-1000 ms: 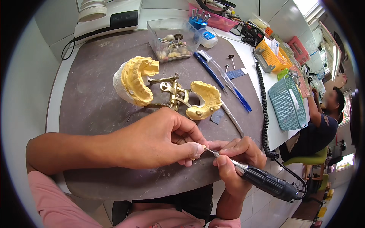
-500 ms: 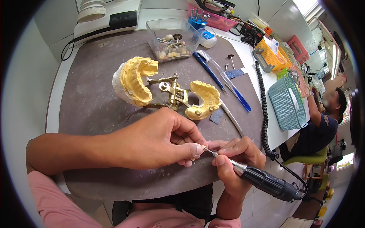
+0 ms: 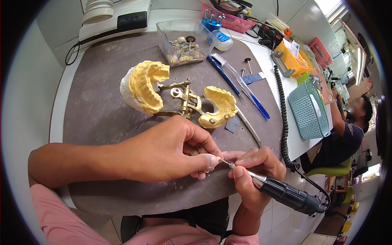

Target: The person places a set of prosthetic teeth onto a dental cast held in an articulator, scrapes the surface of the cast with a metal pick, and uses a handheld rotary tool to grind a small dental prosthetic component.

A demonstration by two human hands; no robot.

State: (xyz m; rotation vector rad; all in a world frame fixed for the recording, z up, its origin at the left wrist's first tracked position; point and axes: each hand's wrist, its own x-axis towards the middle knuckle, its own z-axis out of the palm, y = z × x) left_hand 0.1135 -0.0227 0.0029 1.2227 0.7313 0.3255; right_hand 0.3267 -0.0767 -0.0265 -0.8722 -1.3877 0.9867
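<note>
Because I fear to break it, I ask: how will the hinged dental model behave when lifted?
The hinged dental model may swing loosely, since it lies opened about its metal frame. That metal probably makes it fairly heavy. Its yellow casts look chalky, so might chip.

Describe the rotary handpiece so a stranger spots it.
From the brown mat, go to the right hand at its lower right. The rotary handpiece juts from that hand: black barrel, silver nose, thick and straight unlike the nearby coiled black cord.
</note>
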